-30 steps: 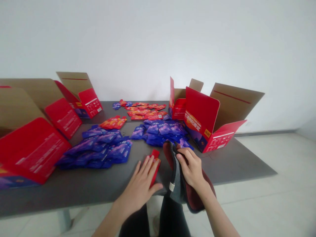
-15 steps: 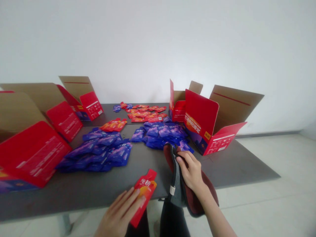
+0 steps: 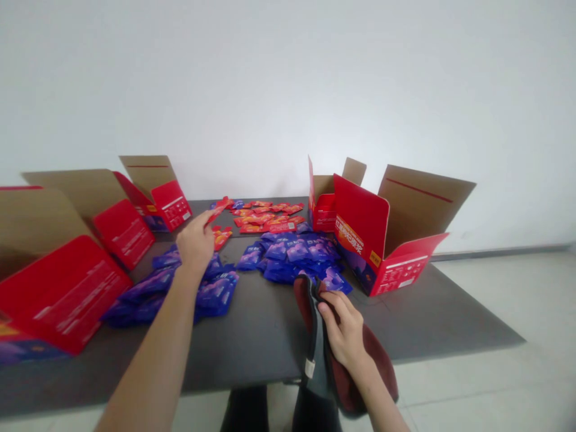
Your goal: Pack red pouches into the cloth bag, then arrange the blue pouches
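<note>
My left hand [image 3: 196,241] is closed on a red packet [image 3: 218,210], above the left pile of blue packets [image 3: 216,293] and beside a small group of red-orange packets [image 3: 221,237]. My right hand [image 3: 344,324] grips the edge of a dark red cloth item [image 3: 380,366] with black trim, grey lining and a white tag. That item hangs over the table's front edge, in front of the right pile of blue packets [image 3: 292,252].
Open red boxes stand at the left [image 3: 67,294], back left [image 3: 171,204], right [image 3: 362,234] and back right [image 3: 324,213] of the grey table [image 3: 252,342]. More red packets [image 3: 270,219] lie at the back, before a white wall.
My left hand has moved from the front edge up and away to the back left, carrying the red packet. The view has tilted slightly; my right hand keeps its grip on the cloth item.
</note>
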Tool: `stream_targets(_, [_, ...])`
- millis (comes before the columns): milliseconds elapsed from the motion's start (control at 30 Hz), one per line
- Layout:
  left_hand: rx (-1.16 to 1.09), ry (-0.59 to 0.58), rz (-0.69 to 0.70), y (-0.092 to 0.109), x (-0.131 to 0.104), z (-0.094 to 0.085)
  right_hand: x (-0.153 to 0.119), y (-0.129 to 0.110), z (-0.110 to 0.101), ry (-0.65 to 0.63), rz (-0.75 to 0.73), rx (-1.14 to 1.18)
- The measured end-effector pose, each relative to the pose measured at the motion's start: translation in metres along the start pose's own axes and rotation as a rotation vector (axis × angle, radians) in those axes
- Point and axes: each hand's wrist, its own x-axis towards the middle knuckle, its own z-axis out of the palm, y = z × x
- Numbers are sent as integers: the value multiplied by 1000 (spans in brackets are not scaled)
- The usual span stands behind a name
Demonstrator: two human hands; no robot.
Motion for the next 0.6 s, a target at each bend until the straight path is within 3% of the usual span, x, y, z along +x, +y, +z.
stream_targets(100, [63, -101, -37, -35, 22, 26, -2, 1, 0, 9, -10, -16])
stream_targets(267, [115, -268, 23, -86, 33, 51, -5, 1, -1, 25, -50, -70])
stream_targets(467, [120, -455, 108, -117, 54, 88, -4, 1, -2, 110, -133, -213])
stream_targets(600, [94, -626, 207, -131, 66, 100, -4, -1, -6, 102, -125, -216])
